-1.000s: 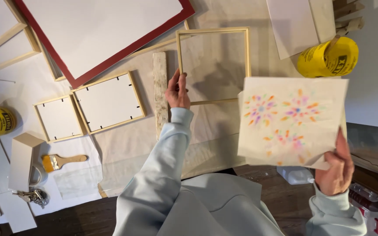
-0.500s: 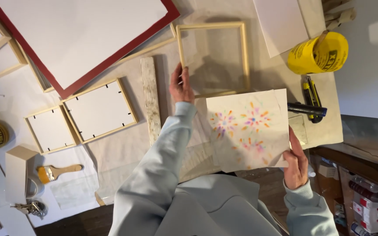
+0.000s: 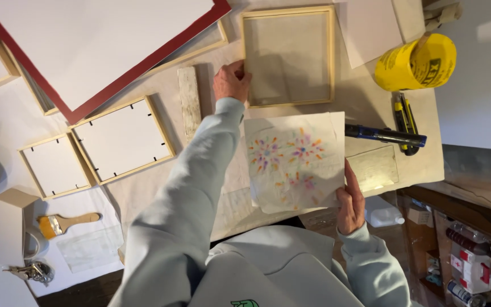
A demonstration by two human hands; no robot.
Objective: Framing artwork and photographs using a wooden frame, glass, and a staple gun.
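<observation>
My right hand (image 3: pixel 350 202) pinches the lower right edge of a pale sheet of paper (image 3: pixel 294 162) painted with small flower bursts in orange, purple and yellow. The sheet hovers just below an empty light wooden frame (image 3: pixel 287 55) lying flat on the table. Fingers of my left hand (image 3: pixel 231 82) grip that frame's left rail near its lower corner, the sleeve stretched out across the table.
A large red-edged white board (image 3: pixel 95 48) fills the upper left. Two small framed panels (image 3: pixel 121 138) (image 3: pixel 55 165) lie face down at left, a wood block (image 3: pixel 189 102) beside them. A yellow tub (image 3: pixel 416 61), blue knife (image 3: pixel 385 135), brush (image 3: pixel 66 222) and keys (image 3: pixel 32 272) lie around.
My right hand has brought the painted sheet leftwards and inwards, close under the frame. The left hand has stayed on the frame's left rail.
</observation>
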